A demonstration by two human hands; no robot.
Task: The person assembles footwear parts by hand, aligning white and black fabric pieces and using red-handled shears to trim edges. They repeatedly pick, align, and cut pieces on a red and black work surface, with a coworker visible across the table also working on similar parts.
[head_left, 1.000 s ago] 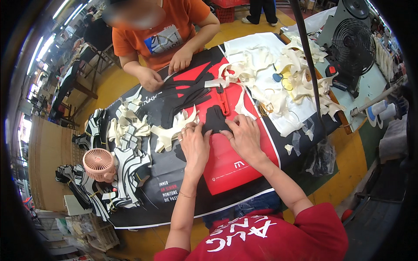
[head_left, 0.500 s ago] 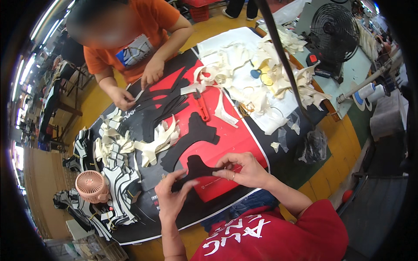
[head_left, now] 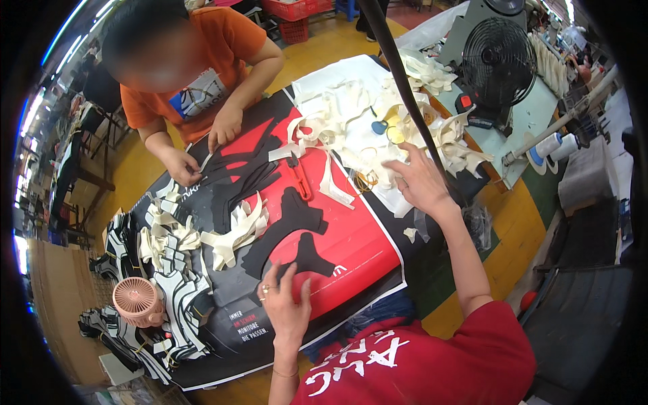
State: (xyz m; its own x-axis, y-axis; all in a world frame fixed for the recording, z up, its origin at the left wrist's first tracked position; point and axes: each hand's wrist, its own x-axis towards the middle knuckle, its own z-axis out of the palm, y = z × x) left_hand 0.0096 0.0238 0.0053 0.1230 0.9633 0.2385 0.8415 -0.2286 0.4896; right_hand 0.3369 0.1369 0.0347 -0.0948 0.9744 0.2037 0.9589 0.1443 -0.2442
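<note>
My left hand (head_left: 285,302) rests its spread fingertips on the lower end of a small black fabric piece (head_left: 307,258), which lies flat on the red part of the table cover. Just beyond lies a larger, curved black piece (head_left: 282,226). My right hand (head_left: 420,181) is stretched out to the right, fingers apart, over the near edge of a heap of cream fabric pieces (head_left: 368,135); nothing shows in its grasp. To its left are a tangle of orange rubber bands (head_left: 365,181) and one narrow cream piece (head_left: 335,183). Red-handled cutters (head_left: 299,181) lie near the black pieces.
Across the table a co-worker in orange (head_left: 196,74) handles a light strip over black pieces (head_left: 236,182). At left stand a pink fan (head_left: 138,302) and bundled black-and-white pieces (head_left: 181,307). A dark pole (head_left: 405,81) crosses in front; a black fan (head_left: 499,61) stands far right.
The small black piece, held up between both hands before, now lies on the table. My right hand has let go and moved right and away, toward the cream heap.
</note>
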